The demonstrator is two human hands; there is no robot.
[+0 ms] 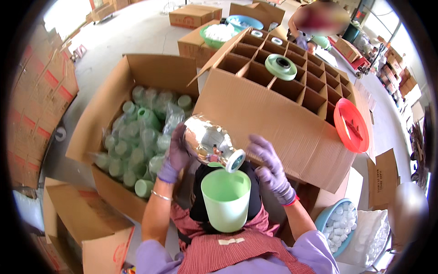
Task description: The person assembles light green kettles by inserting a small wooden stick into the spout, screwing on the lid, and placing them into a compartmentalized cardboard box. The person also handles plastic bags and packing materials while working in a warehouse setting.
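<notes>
Gloved left hand [175, 153] grips the silvery flask liner [211, 141], tilted over a green plastic shell [226, 198] on the lap; right hand [270, 166] hovers half-open beside its neck, empty, fingertips blurred.

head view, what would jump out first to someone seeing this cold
Dead centre, a shiny silver flask liner is held tilted in the left hand, its neck just above a pale green plastic shell in the lap, with the right hand beside it. Behind stands a big divided cardboard box with an orange lid at its right edge.
</notes>
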